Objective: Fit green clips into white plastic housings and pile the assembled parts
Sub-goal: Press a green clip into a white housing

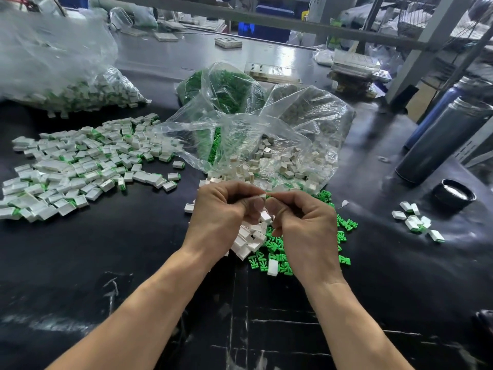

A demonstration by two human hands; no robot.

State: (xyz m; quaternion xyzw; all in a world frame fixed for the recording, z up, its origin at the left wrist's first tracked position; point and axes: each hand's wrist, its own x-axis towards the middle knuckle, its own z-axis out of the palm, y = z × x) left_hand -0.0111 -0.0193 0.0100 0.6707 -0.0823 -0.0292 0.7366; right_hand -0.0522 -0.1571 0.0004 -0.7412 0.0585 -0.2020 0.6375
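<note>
My left hand (222,209) pinches a small white plastic housing (262,196) at its fingertips, above the black table. My right hand (304,222) meets it fingertip to fingertip and pinches a green clip (269,196), of which only a sliver shows. Below my hands lie loose white housings (250,240) and scattered green clips (269,256). A wide pile of assembled white-and-green parts (80,164) spreads over the table at the left.
An open clear bag (266,137) of white housings and green clips lies behind my hands. Another bag of assembled parts (58,73) sits far left. Two dark bottles (442,140), a black lid (453,194) and a few assembled parts (417,221) are at the right.
</note>
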